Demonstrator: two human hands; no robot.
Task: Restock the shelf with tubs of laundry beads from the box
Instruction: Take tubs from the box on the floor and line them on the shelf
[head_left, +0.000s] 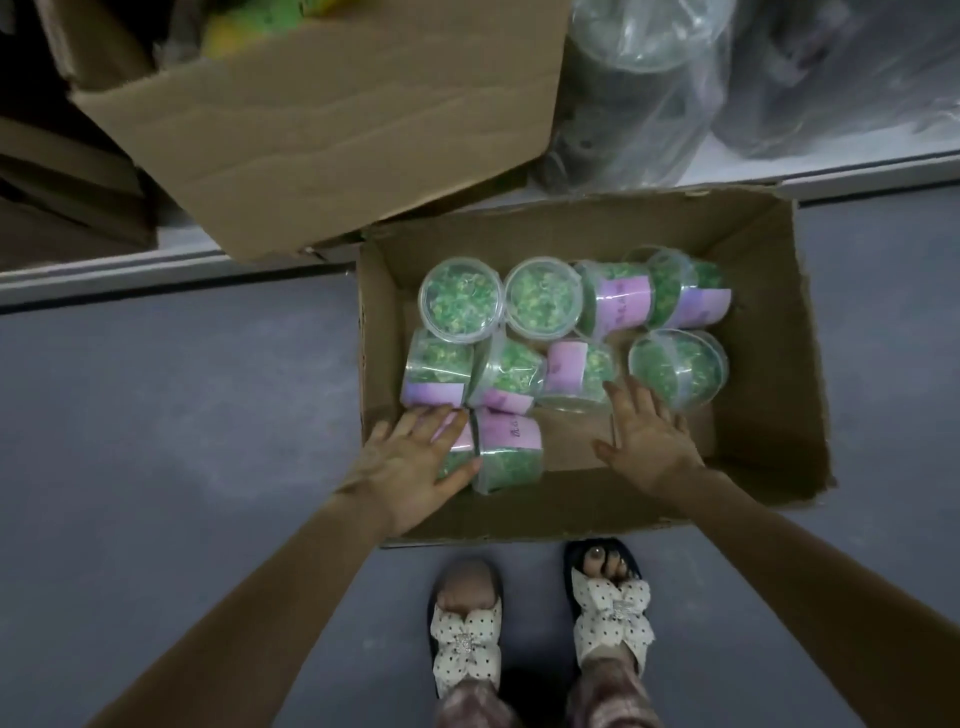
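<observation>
An open cardboard box (769, 364) sits on the floor in front of my feet. Inside lie several clear tubs of green laundry beads (543, 296) with purple labels, some upright, some on their sides. My left hand (415, 462) reaches into the box's near left corner, fingers spread over a tub lying on its side (511, 457). My right hand (649, 436) is spread flat over the box's bare bottom, fingertips close to a tub (576, 374). Neither hand grips anything.
A larger cardboard box (332, 130) stands on the low shelf edge (156, 260) behind. Dark items wrapped in clear plastic (675, 88) sit at the back right. My slippered feet (540, 613) stand on the grey floor just before the box.
</observation>
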